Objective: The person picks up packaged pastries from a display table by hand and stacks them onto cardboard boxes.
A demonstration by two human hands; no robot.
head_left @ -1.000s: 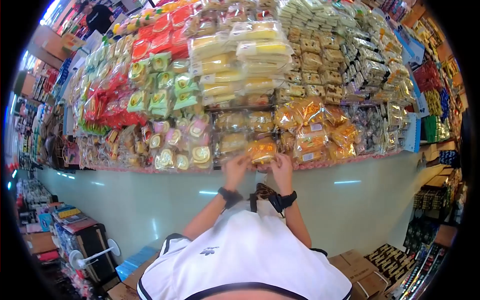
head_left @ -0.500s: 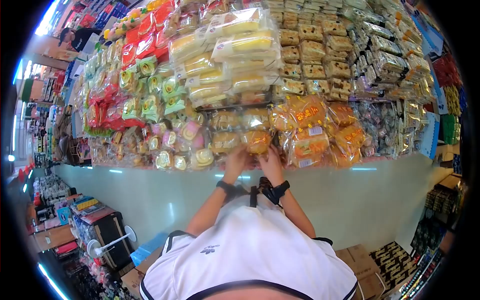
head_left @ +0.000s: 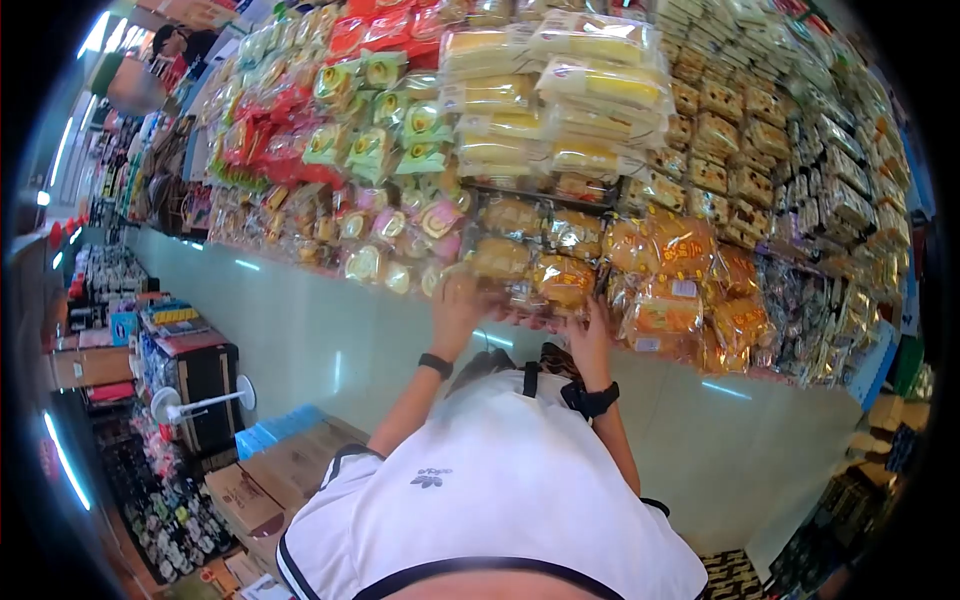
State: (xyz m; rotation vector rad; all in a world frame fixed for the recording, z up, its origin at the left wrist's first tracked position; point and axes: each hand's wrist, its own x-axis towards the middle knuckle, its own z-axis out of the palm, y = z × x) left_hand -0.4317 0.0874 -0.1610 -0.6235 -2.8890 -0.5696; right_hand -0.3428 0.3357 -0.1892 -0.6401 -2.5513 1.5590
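Observation:
My right hand (head_left: 590,328) is at the lower right corner of a clear-wrapped bun with red print (head_left: 564,280), its fingers closed at the wrapper's edge. My left hand (head_left: 460,308) is to the left, at the front of the display below a plain wrapped bun (head_left: 500,257); its fingers are smeared by motion. Another wrapped bun (head_left: 574,232) lies behind the printed one. Beside my right hand are larger bagged breads with red and yellow print (head_left: 664,305).
Long yellow cakes in clear packs (head_left: 605,85) are piled behind the buns. Green-wrapped cakes (head_left: 380,110) lie left, fruit-studded bars (head_left: 715,140) right. Cardboard boxes (head_left: 290,465) and a white fan-like object (head_left: 205,402) stand behind me on the left. A person (head_left: 185,45) is at far left.
My view has turned, so the display sits further right. My left hand has moved left, away from the printed bun; my right hand stays beside it.

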